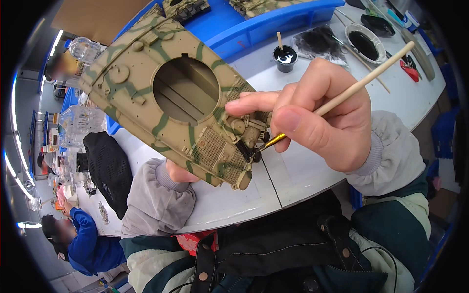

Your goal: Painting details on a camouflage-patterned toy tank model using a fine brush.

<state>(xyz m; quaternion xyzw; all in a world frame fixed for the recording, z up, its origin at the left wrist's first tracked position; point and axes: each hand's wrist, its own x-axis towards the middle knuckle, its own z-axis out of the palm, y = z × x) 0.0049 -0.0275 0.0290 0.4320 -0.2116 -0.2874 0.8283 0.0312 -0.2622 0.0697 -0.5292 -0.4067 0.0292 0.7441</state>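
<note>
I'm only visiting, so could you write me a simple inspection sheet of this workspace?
Surface: white table with a dark seam line.
Work items: camouflage model tank hull, raised above the table; thin brush, tip at dark parts on the hull's lower right end; cup of black liquid.
Clutter: blue tray with more camouflage parts; bag with dark contents; black mesh item.
Hands: right hand grips the brush; left hand mostly hidden by the hull, grip unclear.
Cables: thin black cord against the person's clothing.
Surroundings: co-worker in blue at left; bright lights.

Tan tank hull (green-striped)
</note>
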